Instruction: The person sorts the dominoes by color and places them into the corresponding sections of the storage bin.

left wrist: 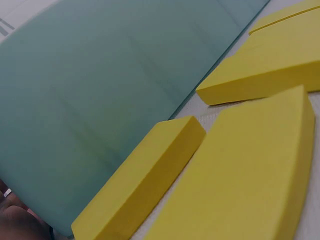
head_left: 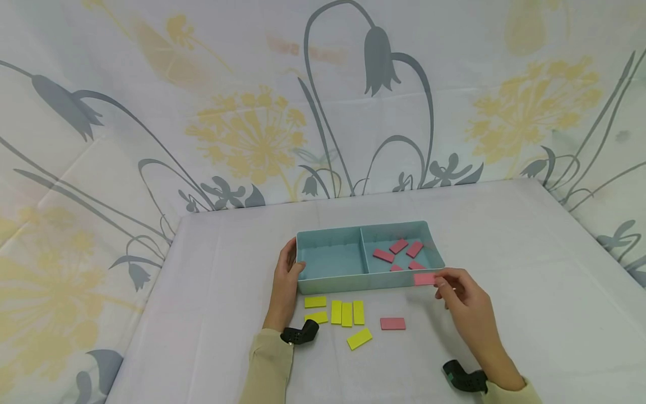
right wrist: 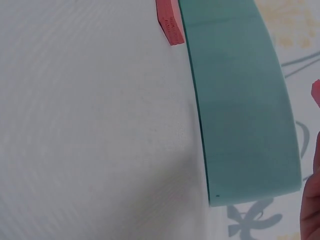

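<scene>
Toward the table's far edge, the left hand grips a blue box, its right compartment holding pink blocks, the right hand pinches another block by the near-right corner, yellow blocks lie in front, flowered cloth behind.

2 dim, greyish wrist views

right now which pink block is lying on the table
The pink block right of the yellow blocks; the others are in the tray or held by the right hand.
</scene>
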`<state>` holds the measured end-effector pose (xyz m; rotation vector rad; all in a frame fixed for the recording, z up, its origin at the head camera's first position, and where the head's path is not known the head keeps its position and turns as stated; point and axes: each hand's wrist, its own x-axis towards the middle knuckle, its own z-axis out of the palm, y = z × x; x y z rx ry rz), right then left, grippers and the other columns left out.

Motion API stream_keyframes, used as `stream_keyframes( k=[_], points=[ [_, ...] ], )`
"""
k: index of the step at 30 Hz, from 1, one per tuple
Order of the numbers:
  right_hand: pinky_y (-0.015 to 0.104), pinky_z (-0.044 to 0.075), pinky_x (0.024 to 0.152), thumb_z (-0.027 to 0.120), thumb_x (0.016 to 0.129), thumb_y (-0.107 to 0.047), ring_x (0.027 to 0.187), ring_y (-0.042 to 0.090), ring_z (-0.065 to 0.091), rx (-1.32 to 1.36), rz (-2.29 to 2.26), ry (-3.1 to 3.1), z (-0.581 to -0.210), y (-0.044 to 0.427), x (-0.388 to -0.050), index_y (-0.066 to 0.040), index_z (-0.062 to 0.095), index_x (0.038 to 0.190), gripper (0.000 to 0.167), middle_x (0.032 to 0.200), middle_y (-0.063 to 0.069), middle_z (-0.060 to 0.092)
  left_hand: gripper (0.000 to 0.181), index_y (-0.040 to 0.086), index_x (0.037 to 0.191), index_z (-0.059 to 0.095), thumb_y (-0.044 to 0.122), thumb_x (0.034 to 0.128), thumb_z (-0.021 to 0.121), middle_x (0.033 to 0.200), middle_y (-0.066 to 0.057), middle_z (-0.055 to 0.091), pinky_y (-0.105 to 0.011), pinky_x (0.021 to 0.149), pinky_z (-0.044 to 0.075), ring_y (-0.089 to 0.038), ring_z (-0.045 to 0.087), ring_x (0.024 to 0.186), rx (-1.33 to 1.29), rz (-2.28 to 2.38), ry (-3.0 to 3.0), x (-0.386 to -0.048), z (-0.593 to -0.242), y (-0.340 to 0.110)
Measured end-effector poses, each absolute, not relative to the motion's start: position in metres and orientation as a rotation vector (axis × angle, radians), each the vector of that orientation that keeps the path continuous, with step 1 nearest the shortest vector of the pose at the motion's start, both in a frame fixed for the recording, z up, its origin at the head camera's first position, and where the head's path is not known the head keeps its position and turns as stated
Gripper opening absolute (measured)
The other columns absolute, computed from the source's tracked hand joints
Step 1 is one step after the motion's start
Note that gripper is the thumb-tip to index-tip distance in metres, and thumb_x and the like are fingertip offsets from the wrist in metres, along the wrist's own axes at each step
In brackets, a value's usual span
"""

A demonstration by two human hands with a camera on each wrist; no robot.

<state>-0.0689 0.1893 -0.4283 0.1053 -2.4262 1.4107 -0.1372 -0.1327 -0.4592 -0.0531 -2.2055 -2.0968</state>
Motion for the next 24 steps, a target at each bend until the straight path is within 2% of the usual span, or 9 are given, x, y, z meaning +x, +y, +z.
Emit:
stream_keyframes(
  k=[6,16,24],
  points=[
    [0.022,0.042,0.049,0.053,0.089,-0.013,0.062,0.015,0.054,0.124,1.491,-2.382,-0.4287,0.1907,-0.0683,-0.014,0.061,0.104,0.017,0.078,0.001,0.059,0.051,0.029,0.137,0.03,0.013,0.0899,0.041,0.139,0.015,0.029,-0.032,0.105,0.021,-0.003,0.024,0.128,-0.039,-2.097,-2.212,-0.1363,-0.4587,-0.1323],
    [0.025,0.041,0.049,0.053,0.089,-0.016,0.066,0.018,0.054,0.118,1.542,-2.318,-0.4321,0.1899,-0.0705,-0.01,0.061,0.108,0.021,0.086,0.009,0.06,0.05,0.029,0.137,0.029,0.012,0.0912,0.04,0.14,0.013,0.028,-0.033,0.105,0.02,-0.005,0.022,0.129,-0.058,-2.106,-2.213,-0.1365,-0.4577,-0.1344],
    [0.019,0.042,0.051,0.056,0.088,-0.016,0.071,0.015,0.056,0.162,1.464,-2.33,-0.4324,0.1901,-0.0767,-0.012,0.062,0.109,0.022,0.089,0.008,0.062,0.051,0.029,0.137,0.029,0.012,0.0905,0.041,0.139,0.014,0.028,-0.033,0.105,0.02,-0.005,0.022,0.129,-0.038,-2.097,-2.217,-0.1367,-0.4578,-0.1332]
  ],
)
